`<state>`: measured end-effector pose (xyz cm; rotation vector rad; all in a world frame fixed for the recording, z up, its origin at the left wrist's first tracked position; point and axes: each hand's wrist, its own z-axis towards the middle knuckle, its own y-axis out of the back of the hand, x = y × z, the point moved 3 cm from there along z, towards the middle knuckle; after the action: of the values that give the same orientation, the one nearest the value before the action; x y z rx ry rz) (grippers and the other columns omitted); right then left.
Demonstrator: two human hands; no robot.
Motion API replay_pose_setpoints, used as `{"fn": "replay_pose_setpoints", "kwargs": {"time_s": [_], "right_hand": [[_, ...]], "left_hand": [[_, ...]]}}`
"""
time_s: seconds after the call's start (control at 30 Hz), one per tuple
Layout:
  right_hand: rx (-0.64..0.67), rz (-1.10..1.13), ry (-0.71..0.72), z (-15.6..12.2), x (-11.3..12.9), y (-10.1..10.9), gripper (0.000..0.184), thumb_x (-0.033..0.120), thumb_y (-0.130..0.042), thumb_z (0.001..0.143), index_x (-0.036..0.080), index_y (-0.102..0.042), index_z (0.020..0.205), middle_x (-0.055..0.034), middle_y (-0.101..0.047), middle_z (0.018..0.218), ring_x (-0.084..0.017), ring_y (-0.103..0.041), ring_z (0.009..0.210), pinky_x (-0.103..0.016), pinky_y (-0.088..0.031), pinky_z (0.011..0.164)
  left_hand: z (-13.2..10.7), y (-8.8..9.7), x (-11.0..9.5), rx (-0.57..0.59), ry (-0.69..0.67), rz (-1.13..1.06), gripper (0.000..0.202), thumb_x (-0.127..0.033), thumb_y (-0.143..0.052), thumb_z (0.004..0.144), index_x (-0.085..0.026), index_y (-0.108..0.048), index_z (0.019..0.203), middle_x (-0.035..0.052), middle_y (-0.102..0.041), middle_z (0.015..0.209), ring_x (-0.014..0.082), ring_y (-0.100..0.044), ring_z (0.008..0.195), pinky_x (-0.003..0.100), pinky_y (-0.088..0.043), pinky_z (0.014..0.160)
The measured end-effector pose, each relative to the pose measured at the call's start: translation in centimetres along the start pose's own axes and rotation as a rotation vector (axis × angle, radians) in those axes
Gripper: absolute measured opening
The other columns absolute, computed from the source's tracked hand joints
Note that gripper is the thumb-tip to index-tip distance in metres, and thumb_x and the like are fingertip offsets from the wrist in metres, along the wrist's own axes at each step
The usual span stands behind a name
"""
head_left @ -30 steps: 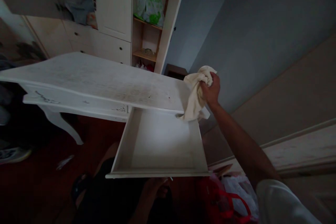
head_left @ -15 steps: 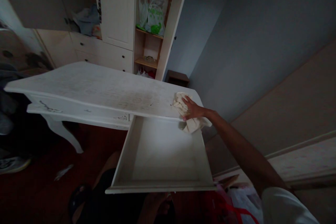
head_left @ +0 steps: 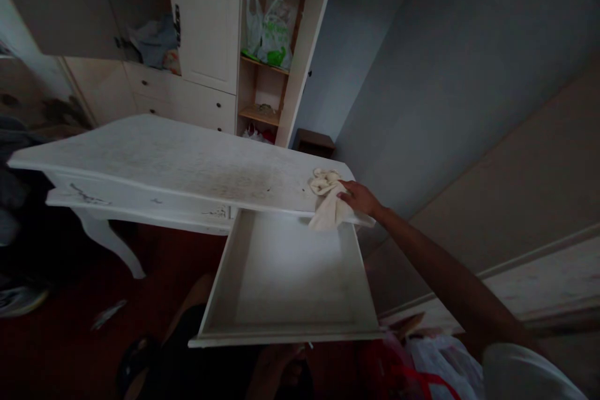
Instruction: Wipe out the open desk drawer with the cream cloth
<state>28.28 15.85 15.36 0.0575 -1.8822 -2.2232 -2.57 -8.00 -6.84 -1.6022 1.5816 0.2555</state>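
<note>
My right hand [head_left: 360,197] is at the right end of a white desk [head_left: 197,150], its thumb and fingers closed on a crumpled cream cloth [head_left: 330,190]. Part of the cloth lies on the desktop; the rest hangs over the front edge above a pulled-out drawer [head_left: 290,269]. Inside, the drawer looks bare. Dark smudges mark the desktop left of the cloth. Below the drawer front, in deep shadow, my left hand [head_left: 281,369] appears with curled fingers. A small white tip shows beside it, but what it belongs to is unclear.
Behind the desk stands a white wardrobe [head_left: 204,19] with an open door and plastic bags [head_left: 274,34] on a shelf. A grey wall [head_left: 422,75] rises at right. Bags [head_left: 440,356] sit on the floor at lower right. A shoe [head_left: 21,300] lies at lower left.
My right hand has shifted slightly right and gone from spread flat over the cloth to gripping its right side. The cloth's hanging end has swung left over the drawer.
</note>
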Motion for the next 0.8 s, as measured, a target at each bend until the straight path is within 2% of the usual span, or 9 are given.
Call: {"fn": "replay_pose_setpoints", "kwargs": {"time_s": [0.07, 0.13, 0.23, 0.3, 0.37, 0.5, 0.63, 0.7, 0.8], "right_hand": [[-0.103, 0.017, -0.215, 0.4, -0.8, -0.2, 0.046, 0.040, -0.039, 0.093, 0.014, -0.054, 0.129, -0.0139, -0.060, 0.123, -0.026, -0.056, 0.115, -0.039, -0.041, 0.101], [-0.169, 0.022, -0.422, 0.6, -1.3, -0.6, 0.045, 0.035, -0.034, 0.094, 0.010, -0.053, 0.126, -0.0184, -0.062, 0.117, -0.030, -0.059, 0.109, -0.042, -0.045, 0.095], [-0.222, -0.001, -0.572, 0.7, -0.8, -1.5, 0.052, 0.035, -0.028, 0.094, 0.006, -0.046, 0.133, -0.0240, -0.061, 0.113, -0.034, -0.061, 0.103, -0.046, -0.047, 0.088], [-0.251, -0.039, -0.542, 0.6, 0.2, -1.9, 0.055, 0.039, -0.029, 0.094, 0.010, -0.041, 0.139, -0.0227, -0.057, 0.121, -0.034, -0.060, 0.105, -0.046, -0.048, 0.088], [-0.242, -0.086, -0.417, 0.6, 1.6, -2.2, 0.058, 0.044, -0.031, 0.094, 0.015, -0.038, 0.144, -0.0209, -0.052, 0.129, -0.035, -0.058, 0.109, -0.047, -0.048, 0.089], [-0.114, -0.093, -0.192, 0.6, 2.8, -2.3, 0.069, 0.056, -0.035, 0.092, 0.017, -0.031, 0.149, -0.0191, -0.041, 0.143, -0.038, -0.050, 0.122, -0.049, -0.044, 0.098], [-0.062, 0.121, -0.119, 0.3, 0.9, -2.4, 0.082, 0.066, -0.041, 0.088, 0.016, -0.026, 0.152, -0.0149, -0.032, 0.152, -0.032, -0.036, 0.137, -0.045, -0.032, 0.112], [-0.113, 0.287, -0.158, -0.1, -0.6, -2.8, 0.085, 0.068, -0.043, 0.086, 0.016, -0.028, 0.151, -0.0127, -0.035, 0.151, -0.027, -0.035, 0.138, -0.042, -0.029, 0.114], [-0.237, 0.494, -0.272, -0.9, -2.4, -4.0, 0.081, 0.068, -0.046, 0.085, 0.023, -0.029, 0.150, -0.0074, -0.041, 0.148, -0.022, -0.040, 0.136, -0.043, -0.030, 0.113]], "left_hand": [[0.0, -0.1, 0.0, 0.010, -0.016, 0.001, 0.040, -0.049, -0.085, 0.047, -0.018, -0.073, 0.068, 0.0107, -0.071, 0.074, 0.0255, -0.066, 0.066, 0.031, -0.054, 0.056], [0.1, -0.1, 0.0, 0.015, -0.025, 0.001, 0.039, -0.050, -0.084, 0.048, -0.018, -0.073, 0.068, 0.0110, -0.071, 0.075, 0.0250, -0.065, 0.066, 0.031, -0.053, 0.056], [0.1, 0.0, 0.1, 0.017, -0.025, 0.004, 0.038, -0.049, -0.084, 0.049, -0.019, -0.073, 0.068, 0.0116, -0.071, 0.074, 0.0251, -0.065, 0.065, 0.031, -0.052, 0.055], [0.1, 0.0, 0.2, 0.018, -0.029, 0.002, 0.039, -0.050, -0.084, 0.050, -0.019, -0.072, 0.069, 0.0112, -0.071, 0.075, 0.0249, -0.065, 0.065, 0.032, -0.052, 0.056], [0.1, 0.0, 0.4, 0.017, -0.034, -0.001, 0.041, -0.053, -0.083, 0.051, -0.019, -0.072, 0.071, 0.0106, -0.071, 0.077, 0.0237, -0.065, 0.066, 0.031, -0.053, 0.057], [0.2, 0.1, 0.9, 0.015, -0.007, -0.022, 0.052, -0.057, -0.082, 0.051, -0.015, -0.072, 0.080, 0.0114, -0.072, 0.080, 0.0191, -0.064, 0.063, 0.028, -0.052, 0.057], [0.2, 0.0, 1.2, 0.054, 0.068, -0.111, 0.059, -0.055, -0.084, 0.049, -0.011, -0.069, 0.085, 0.0144, -0.072, 0.083, 0.0167, -0.064, 0.060, 0.025, -0.050, 0.054], [0.0, 0.0, 0.9, 0.057, 0.077, -0.138, 0.060, -0.055, -0.085, 0.049, -0.010, -0.069, 0.086, 0.0148, -0.072, 0.084, 0.0165, -0.064, 0.060, 0.025, -0.050, 0.054], [-0.4, 0.1, 0.2, 0.027, 0.054, -0.108, 0.061, -0.054, -0.085, 0.049, -0.008, -0.069, 0.085, 0.0165, -0.072, 0.086, 0.0172, -0.065, 0.062, 0.027, -0.052, 0.058]]}}
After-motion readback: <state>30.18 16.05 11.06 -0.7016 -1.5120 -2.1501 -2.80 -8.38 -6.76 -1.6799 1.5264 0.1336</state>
